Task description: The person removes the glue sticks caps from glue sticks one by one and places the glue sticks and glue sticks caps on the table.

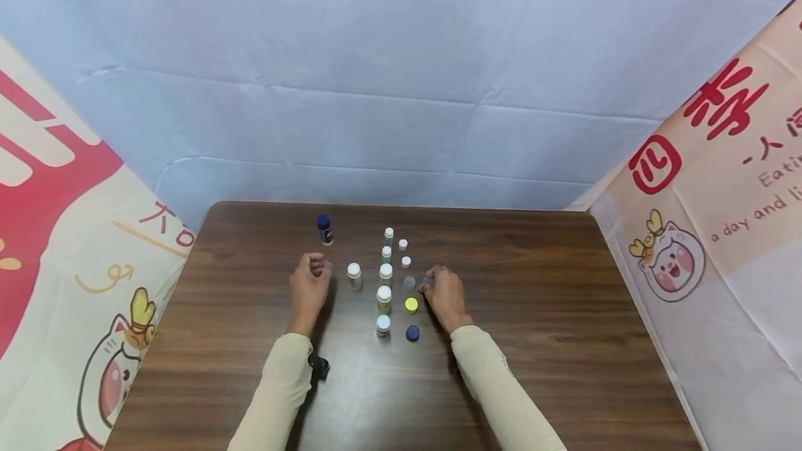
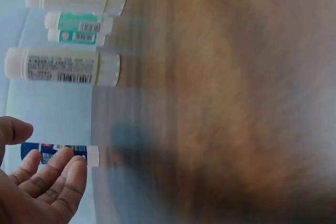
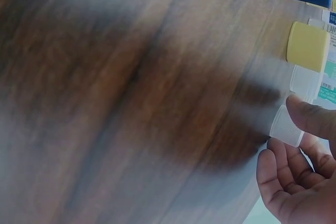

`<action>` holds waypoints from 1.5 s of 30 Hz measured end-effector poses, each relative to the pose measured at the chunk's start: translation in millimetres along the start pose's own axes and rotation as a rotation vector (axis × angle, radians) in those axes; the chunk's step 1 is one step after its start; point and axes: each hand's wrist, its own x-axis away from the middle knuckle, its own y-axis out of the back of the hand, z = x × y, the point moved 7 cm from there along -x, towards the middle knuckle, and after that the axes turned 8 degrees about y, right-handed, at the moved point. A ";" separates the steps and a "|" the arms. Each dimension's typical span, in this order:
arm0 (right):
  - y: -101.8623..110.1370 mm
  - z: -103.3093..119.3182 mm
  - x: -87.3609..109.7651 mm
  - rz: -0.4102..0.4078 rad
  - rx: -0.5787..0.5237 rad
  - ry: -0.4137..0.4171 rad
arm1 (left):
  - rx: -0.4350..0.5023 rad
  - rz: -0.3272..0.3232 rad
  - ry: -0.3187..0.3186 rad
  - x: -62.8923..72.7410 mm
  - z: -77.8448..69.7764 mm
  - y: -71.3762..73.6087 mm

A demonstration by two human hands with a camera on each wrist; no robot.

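My right hand point(image 1: 446, 294) pinches a ribbed translucent cap point(image 3: 286, 125) between thumb and fingers, low over the table. Right beside it stands another translucent cap point(image 1: 409, 283), followed by a yellow cap point(image 1: 411, 305) and a dark blue cap point(image 1: 412, 333) nearer me. Over the table's left side, my left hand point(image 1: 309, 289) has relaxed, bent fingers and nothing in them. Beyond it stands a blue glue stick point(image 1: 324, 230); in the left wrist view the fingers partly cover it. A white-topped glue stick point(image 1: 354, 277) is to that hand's right.
Several upright glue sticks form a column mid-table, from a small green-labelled one point(image 1: 388, 237) to a short one point(image 1: 383, 326) in front. Two small white caps point(image 1: 403, 245) point(image 1: 406, 262) stand beside the far ones. Printed cloth point(image 1: 677, 263) hangs around the brown table point(image 1: 539, 284).
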 end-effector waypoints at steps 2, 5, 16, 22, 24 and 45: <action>-0.2 -0.1 -0.5 0.004 -0.002 -0.006 | 0.021 -0.017 0.004 -6.9 0.0 1.5; -1.9 -0.6 -1.5 0.021 -0.005 -0.028 | 0.045 -0.046 0.010 -18.1 0.1 2.5; -2.2 5.9 -3.5 0.037 -0.008 -0.048 | -0.075 0.002 0.038 -56.0 -5.1 -4.7; -1.7 6.3 -1.9 0.014 -0.023 -0.025 | 0.000 -0.020 0.057 -65.4 -2.6 -9.3; -1.7 6.3 -1.3 0.010 -0.018 -0.017 | 0.022 -0.038 0.054 -67.1 -2.3 -10.3; -0.7 -0.3 2.7 0.022 -0.023 -0.019 | 0.018 -0.044 -0.010 -59.5 -7.6 -12.2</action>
